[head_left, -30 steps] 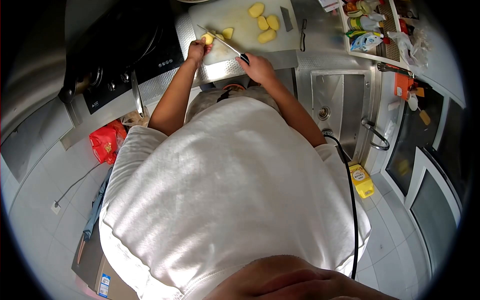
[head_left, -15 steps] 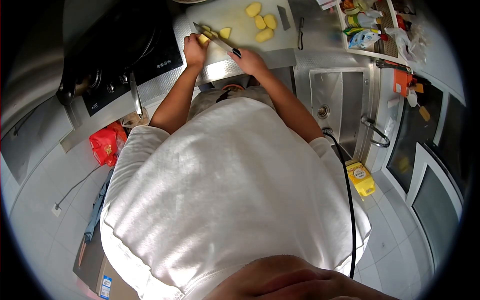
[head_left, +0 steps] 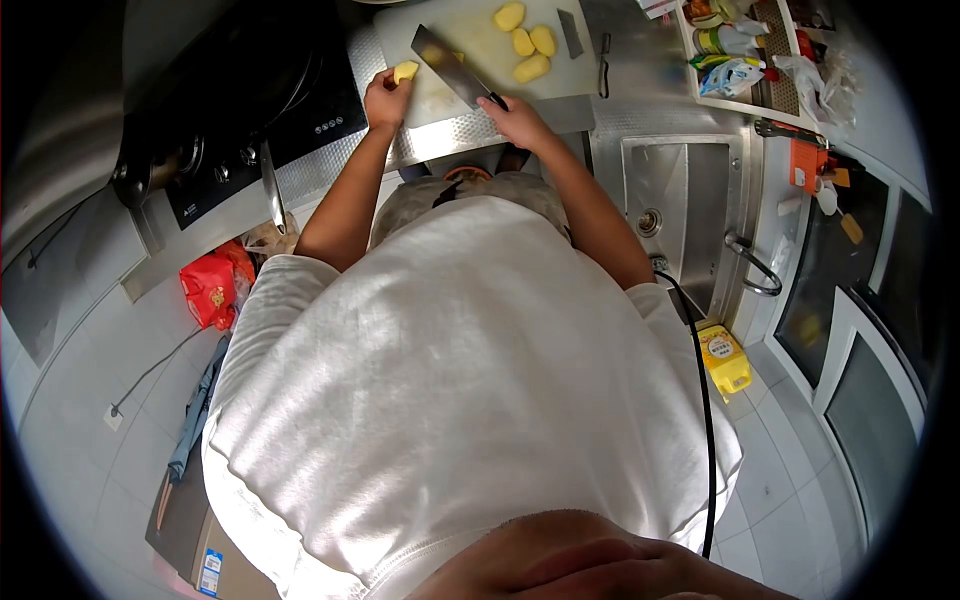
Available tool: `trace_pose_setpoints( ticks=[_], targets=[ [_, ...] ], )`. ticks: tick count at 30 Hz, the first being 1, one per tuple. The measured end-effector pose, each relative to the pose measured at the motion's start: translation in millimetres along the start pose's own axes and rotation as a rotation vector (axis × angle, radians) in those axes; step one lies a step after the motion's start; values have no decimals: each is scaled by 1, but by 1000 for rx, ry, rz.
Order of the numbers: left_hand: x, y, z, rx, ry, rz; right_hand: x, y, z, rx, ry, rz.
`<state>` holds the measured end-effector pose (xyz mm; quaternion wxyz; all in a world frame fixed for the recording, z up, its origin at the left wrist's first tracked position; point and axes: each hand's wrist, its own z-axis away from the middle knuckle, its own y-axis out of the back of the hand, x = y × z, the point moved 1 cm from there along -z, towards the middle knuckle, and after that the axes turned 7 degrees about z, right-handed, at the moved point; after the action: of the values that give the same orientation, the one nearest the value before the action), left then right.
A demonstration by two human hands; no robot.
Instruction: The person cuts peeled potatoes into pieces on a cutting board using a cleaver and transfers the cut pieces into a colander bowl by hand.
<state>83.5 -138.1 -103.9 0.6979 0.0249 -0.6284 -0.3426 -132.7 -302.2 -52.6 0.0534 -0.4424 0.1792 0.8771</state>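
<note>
My left hand (head_left: 387, 99) is closed on a yellow potato piece (head_left: 405, 71) at the left edge of the white cutting board (head_left: 480, 38). In my right hand (head_left: 518, 121) is the black handle of a broad knife (head_left: 447, 66). The blade lies turned with its flat side showing, its tip toward the upper left, apart from the held piece. Bits of cut potato show only partly behind the blade. Several peeled potatoes (head_left: 532, 67) rest on the board's right half, beside a grey flat blade-like piece (head_left: 570, 34).
A peeler-like tool (head_left: 604, 66) lies right of the board. The steel sink (head_left: 680, 215) is further right, below a tray of bottles (head_left: 735, 60). At the left are a black stove (head_left: 320, 110) and a pan handle (head_left: 272, 188).
The knife has come away from the potato piece, moved up and right, and its flat side now shows. My left hand has shifted slightly left, still holding the piece.
</note>
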Motion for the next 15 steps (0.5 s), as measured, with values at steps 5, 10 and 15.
trace_pose_setpoints(
  ticks=[5, 10, 15],
  targets=[
    [-18, -8, -13, -67, -62, -39, -16, -5, 25, 123, -2, 257],
    [-33, -20, -14, 30, -244, -64, -25, -25, 34, 248, 71, 335],
    [-18, -11, -11, -9, -16, 48, -22, -30, 32, 259, 92, 418]
  ],
)
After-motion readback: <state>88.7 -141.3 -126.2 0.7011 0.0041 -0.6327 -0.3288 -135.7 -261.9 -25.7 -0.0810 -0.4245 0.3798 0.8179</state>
